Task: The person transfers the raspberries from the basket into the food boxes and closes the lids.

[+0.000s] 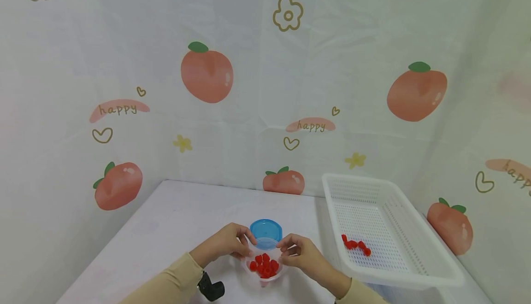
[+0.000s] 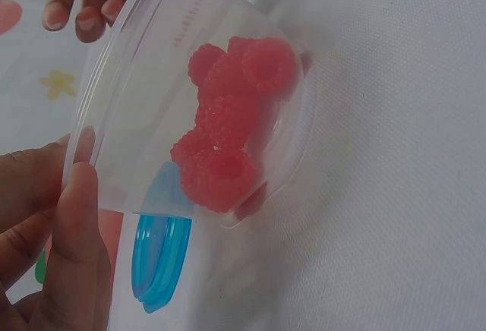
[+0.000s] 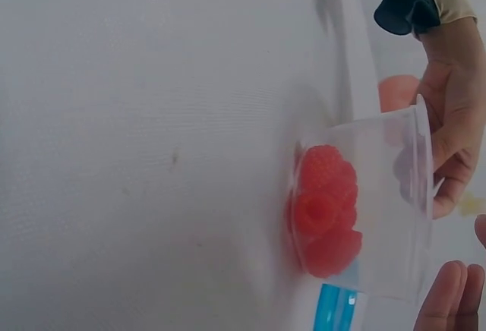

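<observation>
A clear plastic cup (image 1: 264,283) with several raspberries (image 2: 228,118) at its bottom sits on the table. My left hand (image 1: 230,242) pinches the cup's left rim, thumb on the outer wall, as the left wrist view shows. On the opposite side, my right hand (image 1: 304,255) is close to the rim with its fingers loosely bent. The right wrist view catches only some of its fingertips (image 3: 440,301) beside the rim. Just behind the cup lies a blue lid (image 1: 266,230), partly seen through the clear wall.
To the right stands a white perforated basket (image 1: 408,271) holding several more raspberries (image 1: 356,245) near its left side. A black wrist camera (image 1: 211,288) sits at my left cuff. Behind the white table (image 1: 199,202) hangs a fruit-printed cloth (image 1: 249,147).
</observation>
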A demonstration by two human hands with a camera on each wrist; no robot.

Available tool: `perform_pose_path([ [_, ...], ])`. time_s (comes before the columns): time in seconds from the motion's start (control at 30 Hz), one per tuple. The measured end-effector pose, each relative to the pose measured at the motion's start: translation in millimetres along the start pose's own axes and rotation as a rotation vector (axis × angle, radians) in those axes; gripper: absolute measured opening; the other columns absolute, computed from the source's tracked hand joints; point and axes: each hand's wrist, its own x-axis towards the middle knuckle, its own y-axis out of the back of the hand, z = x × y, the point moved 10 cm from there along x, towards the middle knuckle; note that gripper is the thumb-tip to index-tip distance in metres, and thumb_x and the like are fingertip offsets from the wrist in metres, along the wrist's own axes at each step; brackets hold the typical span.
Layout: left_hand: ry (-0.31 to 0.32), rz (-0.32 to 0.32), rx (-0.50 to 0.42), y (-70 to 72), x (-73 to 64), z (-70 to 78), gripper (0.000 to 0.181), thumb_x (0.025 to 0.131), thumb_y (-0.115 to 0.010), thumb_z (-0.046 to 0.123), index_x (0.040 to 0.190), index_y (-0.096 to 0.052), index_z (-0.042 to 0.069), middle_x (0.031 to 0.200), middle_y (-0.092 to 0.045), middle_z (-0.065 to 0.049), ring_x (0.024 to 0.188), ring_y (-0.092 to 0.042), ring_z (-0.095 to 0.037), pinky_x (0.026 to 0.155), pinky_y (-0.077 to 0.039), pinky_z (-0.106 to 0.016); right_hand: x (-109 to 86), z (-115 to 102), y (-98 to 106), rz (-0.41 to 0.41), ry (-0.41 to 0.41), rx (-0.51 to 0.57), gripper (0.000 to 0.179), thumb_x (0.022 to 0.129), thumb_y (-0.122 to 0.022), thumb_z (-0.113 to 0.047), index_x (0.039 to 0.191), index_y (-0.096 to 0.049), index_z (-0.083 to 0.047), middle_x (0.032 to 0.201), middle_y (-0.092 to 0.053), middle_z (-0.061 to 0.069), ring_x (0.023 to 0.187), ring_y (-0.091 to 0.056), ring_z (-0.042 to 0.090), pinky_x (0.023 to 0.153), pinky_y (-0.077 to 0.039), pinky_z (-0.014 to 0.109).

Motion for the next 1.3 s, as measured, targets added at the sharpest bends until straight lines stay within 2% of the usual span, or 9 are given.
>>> perform_pose_path([
  [0.23, -0.003, -0.003, -0.006, 0.0, 0.4, 0.0, 0.020, 0.077, -0.079, 0.005, 0.094, -0.071, 0.004, 0.073, -0.057, -0.005, 0.056, -0.058, -0.012, 0.057, -0.057, -0.025, -0.6, -15, 13, 0.012, 0.057, 0.037, 0.026, 0.087, -0.069, -0.005, 0.109, -0.060, 0.006, 0.099, -0.060, 0.014, 0.086, -0.059, 0.018, 0.074, -0.057, 0.021],
  [0.4, -0.002, -0.008, -0.012, -0.4, -0.2, 0.7, 0.020, 0.077, -0.079, 0.004, 0.095, -0.071, 0.003, 0.073, -0.057, -0.005, 0.056, -0.058, -0.012, 0.057, -0.057, -0.025, -0.9, -34, 33, 0.050, 0.083, 0.040, 0.032, 0.089, -0.069, -0.010, 0.113, -0.056, 0.007, 0.102, -0.059, 0.013, 0.090, -0.060, 0.019, 0.079, -0.057, 0.022],
  [0.7, 0.001, -0.002, 0.001, 0.0, -0.6, 0.9, 0.019, 0.077, -0.079, 0.005, 0.095, -0.071, 0.003, 0.074, -0.057, -0.006, 0.057, -0.059, -0.013, 0.058, -0.057, -0.025, 0.4, -63, 109, 0.279, 0.136, 0.000, 0.031, 0.087, -0.070, -0.007, 0.114, -0.059, 0.003, 0.101, -0.059, 0.003, 0.091, -0.062, 0.011, 0.082, -0.052, 0.019],
  [0.8, 0.002, -0.001, 0.006, 0.0, -0.4, 0.3, 0.019, 0.077, -0.079, 0.005, 0.095, -0.071, 0.004, 0.074, -0.057, -0.005, 0.057, -0.059, -0.013, 0.058, -0.057, -0.025, 1.5, -64, 137, 0.321, 0.167, 0.033, 0.023, 0.088, -0.067, -0.005, 0.111, -0.062, -0.008, 0.100, -0.058, -0.002, 0.089, -0.063, 0.006, 0.082, -0.053, 0.018],
  [0.93, 0.010, -0.004, 0.004, -0.1, -0.5, -1.1, 0.020, 0.078, -0.079, 0.006, 0.095, -0.071, 0.004, 0.075, -0.057, -0.006, 0.057, -0.059, -0.013, 0.058, -0.057, -0.025, 0.6, -59, 173, 0.409, 0.200, 0.097, 0.025, 0.091, -0.064, -0.005, 0.101, -0.062, -0.027, 0.096, -0.059, -0.008, 0.088, -0.062, 0.002, 0.079, -0.054, 0.017],
  [1.03, 0.011, -0.007, 0.002, -0.1, -0.7, -0.9, 0.019, 0.078, -0.079, 0.005, 0.096, -0.071, 0.004, 0.075, -0.057, -0.006, 0.057, -0.059, -0.013, 0.058, -0.057, -0.025, -1.5, -47, 199, 0.496, 0.177, 0.107, 0.024, 0.092, -0.063, -0.006, 0.101, -0.060, -0.028, 0.092, -0.058, -0.012, 0.085, -0.061, 0.000, 0.076, -0.053, 0.015],
  [1.13, 0.009, -0.007, 0.006, 0.0, -0.7, 0.1, 0.019, 0.078, -0.079, 0.005, 0.095, -0.071, 0.004, 0.075, -0.057, -0.006, 0.057, -0.058, -0.013, 0.058, -0.057, -0.025, -1.1, -28, 218, 0.542, 0.093, 0.050, 0.019, 0.093, -0.063, -0.010, 0.111, -0.059, -0.015, 0.092, -0.057, -0.012, 0.082, -0.059, -0.003, 0.075, -0.052, 0.014],
  [1.23, 0.009, -0.007, 0.007, 0.1, -0.5, 0.6, 0.018, 0.078, -0.079, 0.004, 0.094, -0.071, 0.005, 0.075, -0.057, -0.006, 0.057, -0.058, -0.012, 0.058, -0.057, -0.025, 3.3, -5, 225, 0.501, -0.021, -0.068, 0.034, 0.094, -0.062, -0.014, 0.123, -0.053, 0.001, 0.100, -0.059, -0.002, 0.083, -0.057, -0.004, 0.076, -0.052, 0.015],
  [1.3, 0.011, -0.006, 0.006, 0.1, -0.2, 0.5, 0.018, 0.078, -0.079, 0.004, 0.093, -0.071, 0.006, 0.075, -0.057, -0.006, 0.057, -0.058, -0.012, 0.058, -0.057, -0.025, 7.0, 11, 225, 0.442, -0.085, -0.137, 0.043, 0.094, -0.062, -0.014, 0.127, -0.048, 0.010, 0.106, -0.061, 0.010, 0.085, -0.058, 0.000, 0.078, -0.054, 0.020],
])
